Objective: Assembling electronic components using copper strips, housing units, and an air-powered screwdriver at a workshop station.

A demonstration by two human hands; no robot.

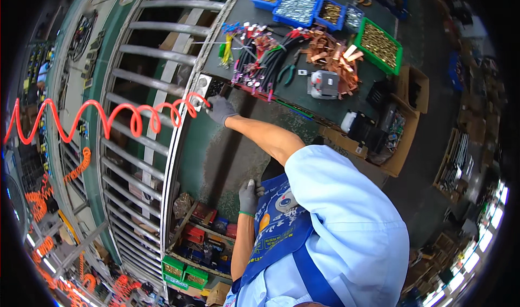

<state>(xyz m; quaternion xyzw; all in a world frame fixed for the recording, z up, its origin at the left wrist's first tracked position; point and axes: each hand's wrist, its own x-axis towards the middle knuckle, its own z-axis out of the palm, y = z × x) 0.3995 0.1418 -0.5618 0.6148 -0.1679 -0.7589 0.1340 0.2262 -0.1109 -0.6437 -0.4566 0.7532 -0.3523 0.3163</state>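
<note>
Resting at the near end of the red coiled hose (106,128), which runs leftward across the roller conveyor (157,54), my right hand (221,111) is closer, grip unclear; my left hand (249,197) half-curls by my apron (276,220), hold also unclear.

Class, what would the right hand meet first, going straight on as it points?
Likely the conveyor's side rail, past the red hose at the right hand; depth is unclear.
</note>
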